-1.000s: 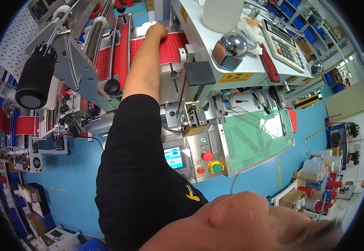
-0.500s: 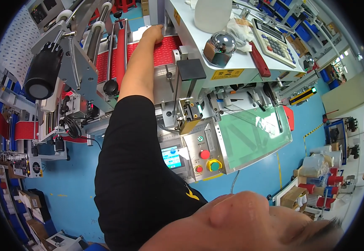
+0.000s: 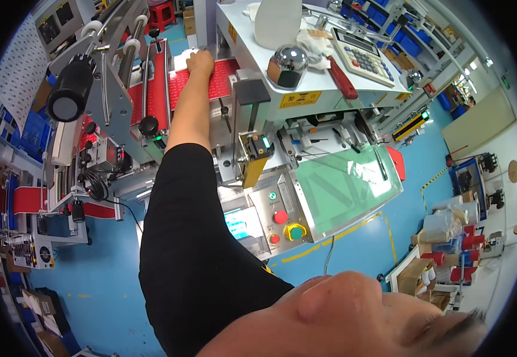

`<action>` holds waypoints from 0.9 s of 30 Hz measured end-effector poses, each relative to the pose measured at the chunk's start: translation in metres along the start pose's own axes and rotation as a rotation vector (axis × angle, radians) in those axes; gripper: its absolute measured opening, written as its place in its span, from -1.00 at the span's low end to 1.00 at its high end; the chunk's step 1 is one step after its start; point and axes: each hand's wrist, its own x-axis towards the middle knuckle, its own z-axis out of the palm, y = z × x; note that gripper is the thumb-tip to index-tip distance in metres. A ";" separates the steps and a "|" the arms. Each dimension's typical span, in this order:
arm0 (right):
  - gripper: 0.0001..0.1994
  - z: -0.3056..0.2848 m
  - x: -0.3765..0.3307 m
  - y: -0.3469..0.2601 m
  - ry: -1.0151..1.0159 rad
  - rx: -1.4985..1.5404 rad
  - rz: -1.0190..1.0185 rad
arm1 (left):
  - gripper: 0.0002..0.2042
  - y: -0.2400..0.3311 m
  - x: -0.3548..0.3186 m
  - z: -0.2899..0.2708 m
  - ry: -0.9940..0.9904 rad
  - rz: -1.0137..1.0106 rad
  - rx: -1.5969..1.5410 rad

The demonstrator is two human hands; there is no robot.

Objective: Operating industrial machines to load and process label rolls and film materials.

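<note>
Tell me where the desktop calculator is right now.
In the head view, the desktop calculator lies at the upper right, on the white machine top, just right of the red handle.

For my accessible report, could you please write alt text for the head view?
The person's left hand is at the far edge of a red patterned sheet on a roller machine, beside a white piece; its grip is unclear. At right, a calculator lies on a white cabinet; nearer is a control panel with a lit screen.
</note>
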 end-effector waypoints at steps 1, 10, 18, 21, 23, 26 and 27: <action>-0.81 -0.001 0.001 -0.002 -0.008 -0.004 0.009 | -0.68 0.001 -0.003 -0.005 0.002 0.008 0.016; -0.80 0.002 0.049 -0.005 -0.110 -0.023 -0.227 | -0.69 0.027 -0.092 -0.090 -0.265 0.091 0.014; -0.81 0.000 0.090 -0.010 -0.208 -0.007 -0.294 | -0.71 0.049 -0.197 -0.119 -0.332 0.200 -0.139; -0.81 0.000 0.093 -0.017 -0.202 0.015 -0.358 | -0.75 0.043 -0.223 -0.116 -0.221 0.337 -0.192; -0.81 0.003 0.098 -0.016 -0.212 0.007 -0.371 | -0.77 0.039 -0.224 -0.098 -0.143 0.304 -0.199; -0.82 0.012 0.104 0.001 -0.224 0.020 -0.369 | -0.80 0.032 -0.217 -0.066 -0.012 0.237 -0.190; -0.82 0.016 0.105 0.008 -0.217 0.040 -0.346 | -0.81 0.031 -0.212 -0.057 0.039 0.212 -0.184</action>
